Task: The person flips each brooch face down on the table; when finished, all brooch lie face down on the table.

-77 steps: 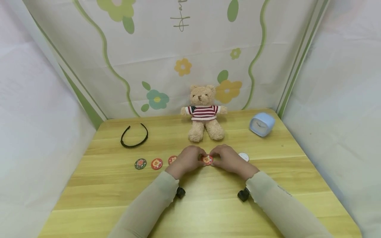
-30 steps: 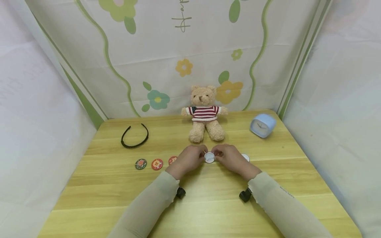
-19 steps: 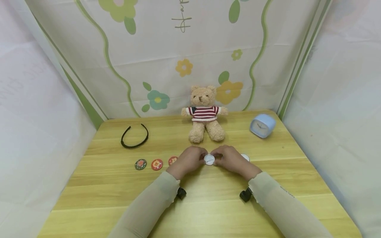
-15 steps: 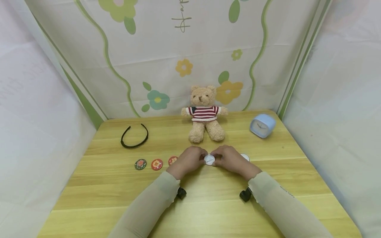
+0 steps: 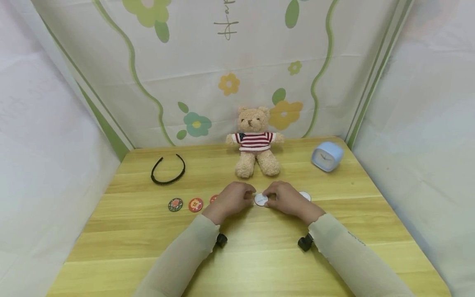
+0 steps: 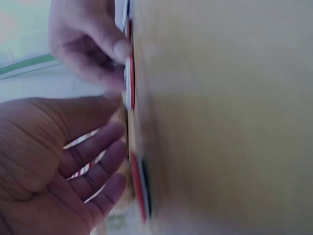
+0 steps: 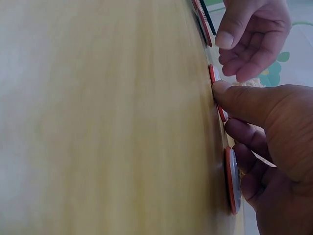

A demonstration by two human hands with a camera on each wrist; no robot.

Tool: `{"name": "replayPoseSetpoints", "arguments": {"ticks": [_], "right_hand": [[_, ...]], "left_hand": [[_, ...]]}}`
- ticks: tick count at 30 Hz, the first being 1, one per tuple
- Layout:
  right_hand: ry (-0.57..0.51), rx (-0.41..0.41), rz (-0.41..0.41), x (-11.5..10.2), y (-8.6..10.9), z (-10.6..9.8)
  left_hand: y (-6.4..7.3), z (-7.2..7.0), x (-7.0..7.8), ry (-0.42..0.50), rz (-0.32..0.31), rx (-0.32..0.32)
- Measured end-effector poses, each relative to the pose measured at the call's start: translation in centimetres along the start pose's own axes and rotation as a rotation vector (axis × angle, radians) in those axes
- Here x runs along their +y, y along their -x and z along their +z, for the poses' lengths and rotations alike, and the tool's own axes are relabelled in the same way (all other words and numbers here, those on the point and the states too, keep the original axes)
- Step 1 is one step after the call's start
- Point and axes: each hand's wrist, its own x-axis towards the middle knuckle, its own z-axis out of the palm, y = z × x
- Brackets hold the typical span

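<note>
A round pin badge [image 5: 261, 200] lies face down on the table in the head view, its white back up. My right hand [image 5: 287, 200] pinches its right edge between thumb and finger, also visible in the right wrist view, where the badge's red rim [image 7: 212, 74] shows. Just left of it, my left hand [image 5: 233, 199] is apart from the badge with relaxed, loosely bent fingers. A second white-backed badge [image 5: 306, 195] is partly hidden behind my right hand. To the left lie a green badge [image 5: 175, 204], a red badge [image 5: 195, 205] and another red one [image 5: 213, 199], partly covered by my left hand.
A teddy bear [image 5: 255, 142] in a striped shirt sits at the back middle. The blue alarm clock [image 5: 327, 156] stands at the back right, a black headband [image 5: 168, 181] at the back left. Patterned white cloth [image 5: 256, 49] walls the table on three sides.
The middle badge, red face up at first, has been turned over to its white back and set down by both hands. My left hand has let go and moved slightly left.
</note>
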Motion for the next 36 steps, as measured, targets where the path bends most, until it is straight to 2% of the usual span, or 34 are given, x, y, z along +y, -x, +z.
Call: {"name": "replayPoseSetpoints", "arguments": {"ticks": [3,7,11,14,19,28,32,36], "right_hand": [[-0.001,0.002,0.017,0.0,0.1,-0.1],[-0.004,-0.002,0.032,0.0,0.2,-0.2],[-0.007,-0.015,0.04,0.1,0.3,-0.2],[-0.007,-0.014,0.041,0.1,0.3,-0.2],[-0.003,-0.009,0.041,0.2,0.2,-0.2],[-0.025,-0.015,0.048,0.1,-0.1,0.0],[-0.043,-0.003,0.043,-0.5,-0.6,0.4],[-0.033,0.003,-0.004,-1.6,-1.3,1.0]], "left_hand": [[0.6,-1.0,-1.0,0.047,-0.019,-0.014],[1.7,-1.9,-2.8,0.057,-0.04,-0.044],[2.7,-2.4,-4.3,0.063,-0.075,-0.073],[3.1,-2.5,-4.8,0.088,-0.086,-0.069],[3.1,-2.4,-4.8,0.109,-0.064,-0.041],[2.8,-2.0,-4.1,0.089,-0.063,-0.048],[2.9,-2.0,-4.1,0.069,-0.062,-0.046],[2.9,-2.0,-4.0,0.069,-0.058,-0.045]]}}
